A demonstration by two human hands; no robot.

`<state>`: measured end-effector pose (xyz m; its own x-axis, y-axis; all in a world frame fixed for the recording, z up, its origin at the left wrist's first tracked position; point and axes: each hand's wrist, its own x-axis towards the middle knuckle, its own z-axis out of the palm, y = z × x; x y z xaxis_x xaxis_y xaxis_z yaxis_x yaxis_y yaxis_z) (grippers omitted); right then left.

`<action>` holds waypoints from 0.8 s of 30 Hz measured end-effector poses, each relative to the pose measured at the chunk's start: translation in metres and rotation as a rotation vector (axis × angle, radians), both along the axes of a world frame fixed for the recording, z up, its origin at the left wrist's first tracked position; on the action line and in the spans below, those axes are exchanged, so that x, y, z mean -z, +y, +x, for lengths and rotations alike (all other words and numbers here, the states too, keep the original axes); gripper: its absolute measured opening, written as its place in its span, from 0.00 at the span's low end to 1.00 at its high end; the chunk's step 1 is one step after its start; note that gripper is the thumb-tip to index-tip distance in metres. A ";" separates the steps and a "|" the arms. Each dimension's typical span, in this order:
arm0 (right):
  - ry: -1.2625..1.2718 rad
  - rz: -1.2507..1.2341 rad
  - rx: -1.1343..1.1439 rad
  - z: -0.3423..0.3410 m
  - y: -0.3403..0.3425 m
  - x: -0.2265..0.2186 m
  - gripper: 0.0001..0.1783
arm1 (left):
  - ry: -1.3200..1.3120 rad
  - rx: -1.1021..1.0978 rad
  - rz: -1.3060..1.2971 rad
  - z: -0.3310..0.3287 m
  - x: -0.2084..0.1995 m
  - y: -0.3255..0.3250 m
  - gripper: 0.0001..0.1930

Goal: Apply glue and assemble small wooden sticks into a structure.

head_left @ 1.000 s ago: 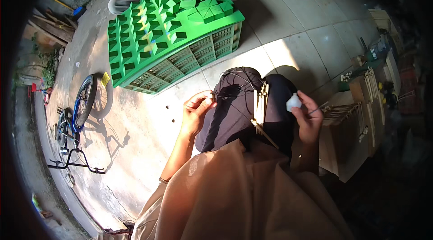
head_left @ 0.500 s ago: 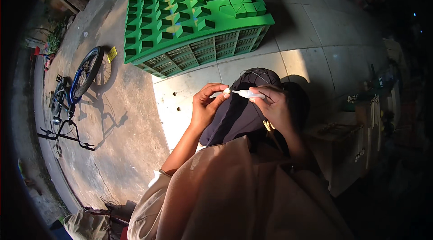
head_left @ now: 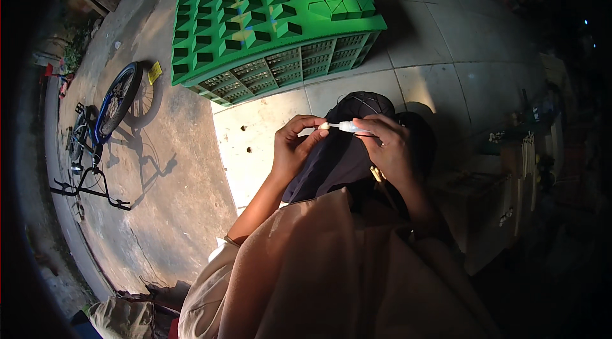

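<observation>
Over my lap, my left hand (head_left: 293,146) pinches a small pale piece (head_left: 324,126) between thumb and fingertips; its exact kind is too small to make out. My right hand (head_left: 389,144) is closed round a small white squeeze bottle (head_left: 348,126), whose thin nozzle points left and meets or nearly meets the pale piece. My fingers hide the bottle's rear end. Below my right hand, a few thin pale sticks (head_left: 378,174) lie against my dark trousers (head_left: 319,170).
Ahead stands an upturned green crate (head_left: 268,68) bearing rows of green wedge-shaped blocks (head_left: 258,38) and a heap of them at far right. A blue bicycle (head_left: 102,125) lies on the concrete at left. Wooden boxes (head_left: 488,211) with sticks sit in shadow at right.
The bottle's nozzle and the pale piece have drawn slightly closer together. My right hand has turned a little, covering more of the bottle. The view has shifted slightly.
</observation>
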<state>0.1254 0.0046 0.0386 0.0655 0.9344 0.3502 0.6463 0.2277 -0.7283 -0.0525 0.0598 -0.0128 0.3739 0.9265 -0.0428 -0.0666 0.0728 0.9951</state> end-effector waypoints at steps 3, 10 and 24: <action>-0.061 0.007 -0.013 -0.001 0.001 -0.003 0.15 | -0.044 -0.012 -0.021 0.000 -0.001 -0.001 0.09; -0.127 0.050 -0.028 -0.002 0.005 -0.004 0.16 | -0.009 -0.014 -0.006 -0.002 0.000 0.003 0.08; -0.277 0.021 -0.041 -0.008 0.013 -0.005 0.16 | 0.088 -0.064 0.074 -0.007 0.003 0.008 0.08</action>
